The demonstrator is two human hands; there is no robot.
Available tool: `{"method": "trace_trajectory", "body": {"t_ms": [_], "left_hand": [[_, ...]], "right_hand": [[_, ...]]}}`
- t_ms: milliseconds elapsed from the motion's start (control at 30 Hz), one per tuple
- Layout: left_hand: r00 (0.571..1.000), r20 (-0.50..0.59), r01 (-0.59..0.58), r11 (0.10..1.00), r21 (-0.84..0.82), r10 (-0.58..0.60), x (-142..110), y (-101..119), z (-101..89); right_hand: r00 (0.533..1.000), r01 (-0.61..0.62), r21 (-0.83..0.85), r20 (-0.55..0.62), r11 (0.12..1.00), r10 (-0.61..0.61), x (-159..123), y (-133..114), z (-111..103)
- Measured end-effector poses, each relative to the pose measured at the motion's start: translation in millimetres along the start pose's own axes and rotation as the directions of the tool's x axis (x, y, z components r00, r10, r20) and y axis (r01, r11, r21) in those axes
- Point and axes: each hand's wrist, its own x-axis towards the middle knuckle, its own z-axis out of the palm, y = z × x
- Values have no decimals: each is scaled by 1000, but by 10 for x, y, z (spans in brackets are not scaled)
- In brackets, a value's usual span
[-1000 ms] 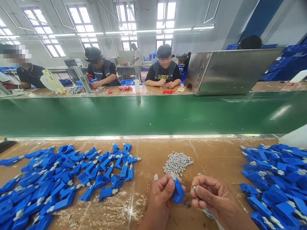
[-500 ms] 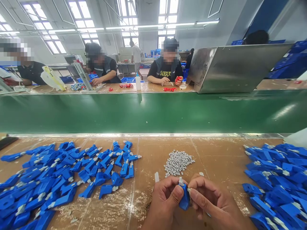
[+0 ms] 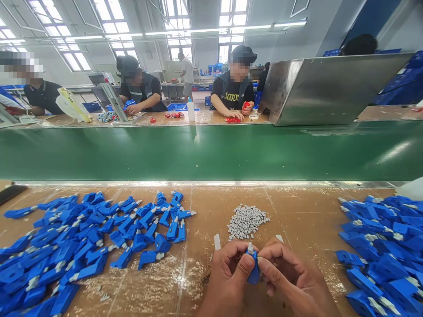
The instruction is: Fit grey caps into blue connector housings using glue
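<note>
Surface: a brown, glossy-covered table [image 3: 307, 224] spans the near side of the scene. Beyond it, a flat green belt [image 3: 205, 152] runs left to right. At far right stands a box-shaped, bare-metal housing [image 3: 330, 92]; left of it, a person in a dark cap and vest [image 3: 233, 92] is seated behind the belt, one hand at some red pieces [image 3: 233, 119].

Stock: a broad spread of blue plastic pieces with grey ends [image 3: 66, 251] covers the left of the table; a second pile of similar blue pieces [image 3: 380, 264] lies at right.

Hands: the left hand [image 3: 229, 268], near middle, grips one blue plastic piece [image 3: 253, 276], its grey tip pointing to the far side. The right hand [image 3: 291, 270] has thumb and forefinger closed at that piece's right side; anything between them is hidden. Just beyond the hands sits a heap of tiny grey parts [image 3: 246, 221].
</note>
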Motion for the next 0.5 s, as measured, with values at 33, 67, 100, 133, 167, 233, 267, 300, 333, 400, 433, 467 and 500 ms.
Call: {"method": "trace_trajectory", "body": {"t_ms": [33, 67, 100, 133, 167, 233, 267, 300, 333, 400, 433, 467, 500], "left_hand": [[1000, -5, -9, 999, 31, 9, -3, 21, 3], [1000, -8, -16, 998, 61, 16, -5, 39, 4], [1000, -12, -18, 996, 82, 19, -6, 52, 4], [1000, -6, -10, 996, 91, 11, -4, 61, 2], [1000, 6, 2, 997, 83, -2, -2, 64, 1], [999, 43, 23, 999, 34, -24, 5, 61, 2], [998, 60, 20, 1000, 6, -20, 7, 58, 6], [997, 74, 8, 1000, -16, -7, 7, 55, 12], [996, 85, -7, 1000, -26, 9, 5, 56, 20], [994, 106, -18, 999, -36, 22, -9, 70, 42], [992, 123, -17, 999, -38, 21, -18, 84, 53], [990, 138, -17, 999, -31, 21, -28, 99, 63], [990, 142, -25, 1000, -13, 26, -38, 116, 69]], "right_hand": [[1000, 0, -5, 7, 1000, 0, 0, 3, -5], [1000, -1, -9, 12, 1000, 1, 2, 3, -11], [1000, -3, -4, 16, 1000, 3, 7, -3, -19], [1000, -11, 12, 20, 1000, 11, 14, -13, -28], [999, -28, 42, 20, 999, 27, 24, -27, -40], [995, -97, 134, 26, 986, 94, 50, -58, -67], [990, -142, 183, 41, 973, 136, 65, -69, -83], [982, -188, 225, 63, 956, 178, 80, -73, -100], [973, -230, 257, 90, 939, 214, 95, -67, -118], [953, -293, 294, 163, 910, 254, 123, -24, -157], [944, -310, 306, 207, 900, 255, 134, 9, -176], [937, -319, 315, 249, 894, 247, 145, 44, -194], [931, -315, 321, 289, 893, 224, 153, 75, -209]]}}
